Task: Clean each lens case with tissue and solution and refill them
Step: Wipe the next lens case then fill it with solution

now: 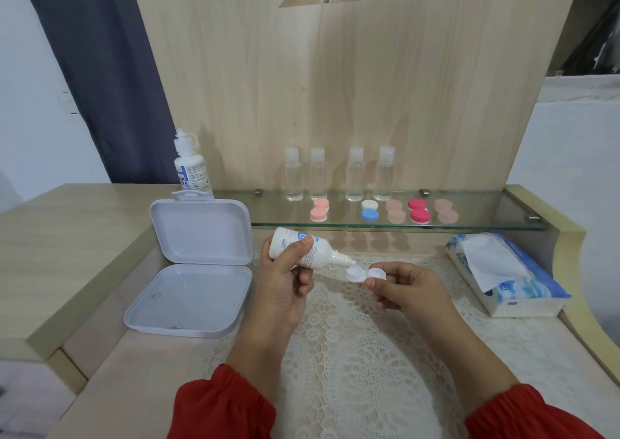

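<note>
An open white lens case [365, 275] is held above the lace mat [352, 344], its two uncapped wells facing up. The right hand [407, 289] pinches it at its right end between thumb and curled fingers. The left hand [288, 284] wraps fingers and thumb round a white solution bottle [303, 249], tipped sideways so its nozzle points down at the case's left well, just touching or nearly so. Left of the hands lies an open white hinged box [198, 267]. A blue tissue pack [503, 272] sits to the right. On the glass shelf [469, 225] behind stand four clear small bottles [339, 175] and five capped lens cases [385, 210] in pink, blue-white, beige and red. A second solution bottle [193, 167] stands upright behind the box.
</note>
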Demonstrator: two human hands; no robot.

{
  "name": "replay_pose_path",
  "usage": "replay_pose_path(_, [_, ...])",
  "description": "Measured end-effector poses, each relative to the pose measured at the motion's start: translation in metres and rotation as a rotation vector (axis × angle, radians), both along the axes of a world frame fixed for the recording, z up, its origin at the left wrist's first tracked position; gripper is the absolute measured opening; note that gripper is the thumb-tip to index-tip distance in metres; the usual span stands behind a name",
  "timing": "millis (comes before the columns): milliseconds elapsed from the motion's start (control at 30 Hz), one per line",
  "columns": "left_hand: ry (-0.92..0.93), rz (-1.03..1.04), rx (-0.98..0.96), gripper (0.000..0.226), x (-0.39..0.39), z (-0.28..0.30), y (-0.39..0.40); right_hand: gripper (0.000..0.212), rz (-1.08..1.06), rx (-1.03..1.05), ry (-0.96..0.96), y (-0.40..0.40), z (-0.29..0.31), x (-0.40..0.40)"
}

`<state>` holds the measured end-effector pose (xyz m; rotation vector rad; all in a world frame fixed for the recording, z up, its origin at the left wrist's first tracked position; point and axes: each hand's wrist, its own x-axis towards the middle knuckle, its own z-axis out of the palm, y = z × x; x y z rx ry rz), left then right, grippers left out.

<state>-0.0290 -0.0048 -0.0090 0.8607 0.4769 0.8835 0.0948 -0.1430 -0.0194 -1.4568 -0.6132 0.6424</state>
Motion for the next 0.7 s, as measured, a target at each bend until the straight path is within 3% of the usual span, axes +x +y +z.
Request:
replay_pose_path(633, [0.009, 0.018, -0.037, 0.035, 0.001, -0.001, 0.0021, 0.02, 0.001, -0.008, -0.019, -0.0001, -0.0001, 0.001])
replay_pose_path(700, [0.0, 0.013, -0.061, 0.042, 0.0016, -0.0002, 0.0018, 0.02, 0.0, -0.008, -0.015, 0.0, -0.0001, 0.0011])
